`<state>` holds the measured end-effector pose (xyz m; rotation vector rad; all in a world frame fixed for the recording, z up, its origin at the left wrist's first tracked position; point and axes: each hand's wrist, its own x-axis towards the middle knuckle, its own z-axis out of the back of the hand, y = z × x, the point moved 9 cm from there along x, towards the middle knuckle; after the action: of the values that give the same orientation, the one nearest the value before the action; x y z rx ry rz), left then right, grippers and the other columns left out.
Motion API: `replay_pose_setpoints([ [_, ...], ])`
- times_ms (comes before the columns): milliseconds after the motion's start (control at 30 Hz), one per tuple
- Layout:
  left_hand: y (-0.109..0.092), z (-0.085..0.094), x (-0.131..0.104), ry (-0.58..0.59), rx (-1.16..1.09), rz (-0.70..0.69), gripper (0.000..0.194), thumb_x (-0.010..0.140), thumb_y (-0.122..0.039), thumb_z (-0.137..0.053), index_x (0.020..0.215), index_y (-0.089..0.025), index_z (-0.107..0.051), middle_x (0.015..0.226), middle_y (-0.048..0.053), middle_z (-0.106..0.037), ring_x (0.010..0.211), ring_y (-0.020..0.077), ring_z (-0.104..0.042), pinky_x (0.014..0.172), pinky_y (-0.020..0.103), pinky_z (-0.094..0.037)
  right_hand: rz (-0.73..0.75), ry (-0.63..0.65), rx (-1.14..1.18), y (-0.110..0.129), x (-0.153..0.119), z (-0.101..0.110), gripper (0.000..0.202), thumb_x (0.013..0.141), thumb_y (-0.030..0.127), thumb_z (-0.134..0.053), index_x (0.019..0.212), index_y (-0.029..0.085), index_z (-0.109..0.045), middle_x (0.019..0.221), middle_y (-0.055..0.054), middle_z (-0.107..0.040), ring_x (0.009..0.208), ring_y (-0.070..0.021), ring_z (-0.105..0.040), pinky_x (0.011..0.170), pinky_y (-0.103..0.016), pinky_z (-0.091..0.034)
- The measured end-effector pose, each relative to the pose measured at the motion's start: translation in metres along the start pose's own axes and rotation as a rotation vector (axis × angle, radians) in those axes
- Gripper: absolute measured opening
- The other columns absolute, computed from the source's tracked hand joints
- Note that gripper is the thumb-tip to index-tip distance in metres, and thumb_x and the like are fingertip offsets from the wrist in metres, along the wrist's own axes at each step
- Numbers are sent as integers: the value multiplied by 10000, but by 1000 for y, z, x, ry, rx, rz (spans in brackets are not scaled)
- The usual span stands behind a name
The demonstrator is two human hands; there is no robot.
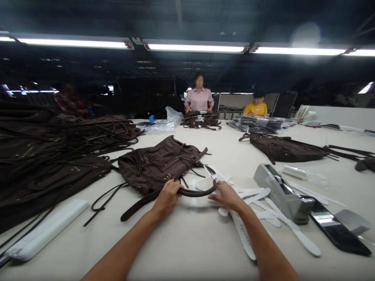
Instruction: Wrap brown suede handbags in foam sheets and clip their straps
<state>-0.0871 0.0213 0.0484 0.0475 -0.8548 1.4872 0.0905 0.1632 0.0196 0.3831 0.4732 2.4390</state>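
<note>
A dark brown bag (161,160) with brass-coloured buckles and a zip lies on the pale table, left of centre. My left hand (168,195) is closed round the near end of its curved handle (197,193), beside the bag's lower right corner. At the handle's right end, my right hand (225,194) grips it between thumb and fingers. A white strip (214,176) is around the handle just above that hand. White notched strips (263,210) are scattered beside and beyond my right hand.
Brown bags (58,156) are piled at left, near a long white object (48,228). At right are a grey tape dispenser (283,191), a black phone (336,226) and another bag (287,148). Two people (199,99) are across the table (181,249), one handling brown straps.
</note>
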Motion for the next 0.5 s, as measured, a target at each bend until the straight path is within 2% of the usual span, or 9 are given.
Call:
replay_pose_setpoints([
  [133,-5,-7,0,71,122,-98,282,798,-52,-462,954,-219,-629,928,43,-675,945,224,-588,1041,466,-368,-40,-13,63,-2,4,0,189,796,289,-643,947,209,-722,1019,-88,-678,987,-239,-610,835,-314,-453],
  [267,-5,-22,4,109,276,-112,242,868,-64,-429,982,-184,-606,947,67,-656,944,225,-563,938,426,-410,-118,-151,161,-15,5,14,163,777,186,-580,855,194,-722,984,-78,-697,955,-229,-634,869,-329,-464],
  [333,-5,-33,7,123,321,-79,210,910,-102,-413,948,-177,-606,923,69,-650,920,220,-562,901,403,-413,-200,-231,317,-29,3,17,181,783,201,-556,863,181,-718,936,-78,-710,900,-231,-653,861,-349,-483],
  [400,-4,-42,12,151,372,-50,210,941,-146,-401,901,-182,-604,893,59,-644,897,209,-559,875,371,-411,-351,-298,550,-51,1,13,203,793,250,-557,900,165,-707,849,-71,-717,796,-226,-669,813,-366,-519],
  [500,-2,-46,18,184,401,-26,216,954,-174,-395,902,-190,-604,890,51,-637,892,194,-554,871,343,-395,-536,-417,956,-73,-5,5,312,807,292,-572,1073,142,-634,756,-49,-703,674,-194,-674,719,-343,-567],
])
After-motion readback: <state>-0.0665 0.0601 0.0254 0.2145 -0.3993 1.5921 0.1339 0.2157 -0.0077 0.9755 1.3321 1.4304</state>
